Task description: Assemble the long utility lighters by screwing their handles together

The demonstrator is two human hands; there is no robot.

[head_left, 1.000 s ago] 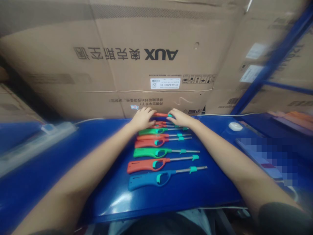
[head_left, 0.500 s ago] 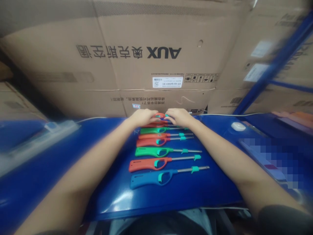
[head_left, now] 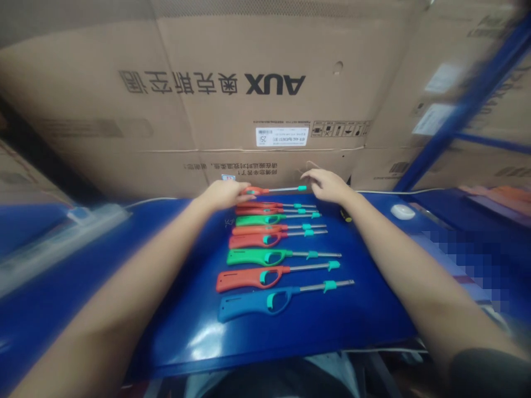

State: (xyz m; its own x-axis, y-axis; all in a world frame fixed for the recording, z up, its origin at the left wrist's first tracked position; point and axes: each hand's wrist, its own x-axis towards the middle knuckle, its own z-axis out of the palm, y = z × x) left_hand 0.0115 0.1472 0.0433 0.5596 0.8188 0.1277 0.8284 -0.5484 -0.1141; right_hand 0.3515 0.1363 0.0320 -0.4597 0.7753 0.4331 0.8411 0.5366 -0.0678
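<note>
At the far end of the table, my left hand is closed around the handle of an orange-red long-necked lighter. Its metal neck points right and carries a teal piece near the tip. My right hand is just right of that tip, fingers loosely bent and apart from the lighter, with nothing visible in them. Several similar lighters lie in a column nearer me, handles left: a blue lighter closest, then an orange-red lighter, a green lighter and more behind.
A large cardboard box stands behind the blue table. On the right are a white mouse-like object and a blue metal post. A pale power strip lies left. A small dark and yellow item sits under my right wrist.
My hands have moved apart, the left drawing left with the orange-red lighter and the right shifting right off it. The lighter's neck and teal piece now show. The view has shifted slightly.
</note>
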